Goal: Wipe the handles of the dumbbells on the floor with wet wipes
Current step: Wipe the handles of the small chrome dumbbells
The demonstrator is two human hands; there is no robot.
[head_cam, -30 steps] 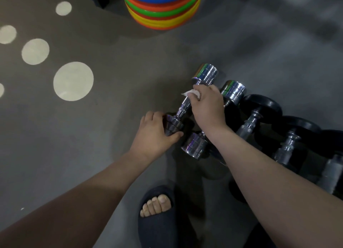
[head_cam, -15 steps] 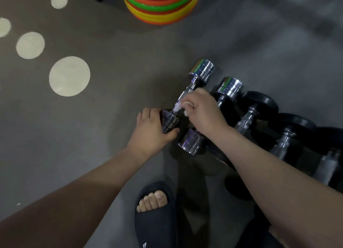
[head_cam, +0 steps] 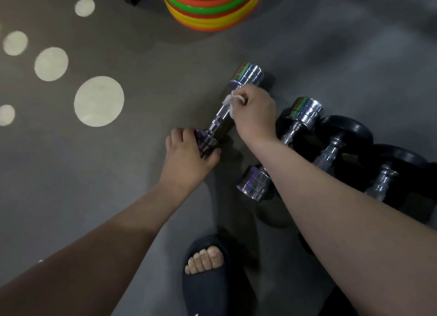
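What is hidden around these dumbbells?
Head view:
Chrome dumbbell: far part of its handle hidden under the right hand and wet wipe; near end partly covered by the left hand.
Black dumbbells: near ends hidden behind the right forearm, the last cut by the right edge.
Coloured stack: cut by the top edge.

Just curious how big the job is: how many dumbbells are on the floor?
4: chrome dumbbell being wiped, second chrome dumbbell right of it, then two black dumbbells. More may lie beyond the right edge.
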